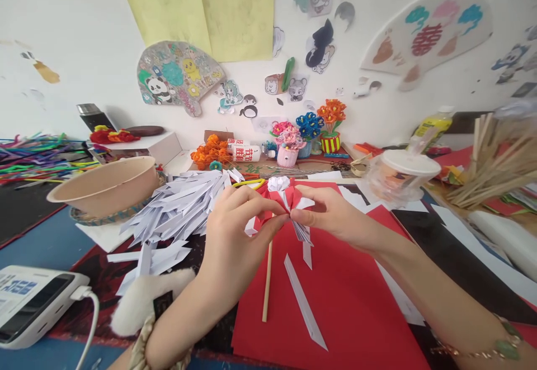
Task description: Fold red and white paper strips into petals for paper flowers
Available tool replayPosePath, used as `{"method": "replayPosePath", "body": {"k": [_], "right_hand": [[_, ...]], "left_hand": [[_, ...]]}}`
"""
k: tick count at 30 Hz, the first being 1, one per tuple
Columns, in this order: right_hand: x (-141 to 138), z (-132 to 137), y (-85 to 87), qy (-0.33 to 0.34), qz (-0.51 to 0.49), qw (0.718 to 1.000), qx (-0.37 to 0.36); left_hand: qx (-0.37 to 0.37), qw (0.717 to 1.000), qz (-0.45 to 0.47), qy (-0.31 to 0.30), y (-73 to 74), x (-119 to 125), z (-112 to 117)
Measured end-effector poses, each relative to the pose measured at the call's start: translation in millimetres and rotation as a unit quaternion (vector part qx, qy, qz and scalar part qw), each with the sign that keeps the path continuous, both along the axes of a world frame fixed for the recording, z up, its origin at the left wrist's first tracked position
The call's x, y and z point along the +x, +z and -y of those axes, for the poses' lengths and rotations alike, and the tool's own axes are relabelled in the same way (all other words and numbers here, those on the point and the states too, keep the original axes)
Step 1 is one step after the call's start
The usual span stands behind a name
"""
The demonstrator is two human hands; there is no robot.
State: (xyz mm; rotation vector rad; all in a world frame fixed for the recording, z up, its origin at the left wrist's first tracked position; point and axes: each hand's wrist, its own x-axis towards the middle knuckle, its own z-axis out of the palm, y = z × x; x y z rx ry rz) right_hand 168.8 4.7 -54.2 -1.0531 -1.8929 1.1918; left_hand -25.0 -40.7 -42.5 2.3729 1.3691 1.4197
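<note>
A red-and-white folded paper piece is pinched between the fingertips of my left hand and my right hand. Pleated white paper hangs below the pinch, on the right hand's side. Just beyond my fingers shows a white folded paper shape, partly covered. Under my hands lies red paper. On it are a thin wooden stick, its upper end hidden by my left hand, and a white folded paper strip. To the left, white paper strips form a large heap.
A pale oval bowl stands at the left, with a white device and its cable in front. Pipe-cleaner flowers in pots line the back. At right are a lidded tub, a bundle of sticks and a yellow bottle.
</note>
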Motion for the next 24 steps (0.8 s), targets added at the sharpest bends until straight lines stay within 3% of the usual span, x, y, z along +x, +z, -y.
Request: {"method": "replayPosePath", "body": {"k": [3, 8, 12, 16, 21, 24], "right_hand": [[0.1, -0.3, -1.9, -0.025, 0.015, 1.000, 0.000], [-1.9, 2.0, 2.0, 0.007, 0.016, 1.000, 0.012], [-6.2, 3.7, 1.9, -0.027, -0.011, 0.999, 0.018], [-10.0, 4.8, -0.3, -0.020, -0.039, 0.998, 0.049], [-9.3, 5.7, 0.4, -0.003, -0.038, 0.999, 0.020], [-9.0, 5.8, 0.7, 0.001, -0.054, 0.999, 0.006]], "left_hand": [[0.019, 0.999, -0.029, -0.002, -0.9, -0.3, -0.2], [0.019, 0.998, -0.066, 0.010, -4.5, -0.1, -2.1], [0.008, 0.997, -0.076, 0.026, -5.5, 0.0, -3.7], [-0.003, 0.997, -0.070, 0.030, -4.2, -0.6, -5.1], [0.030, 0.996, -0.083, 0.021, -1.1, -2.4, -5.7], [0.009, 0.996, -0.094, 0.010, -0.2, -2.2, -4.9]]}}
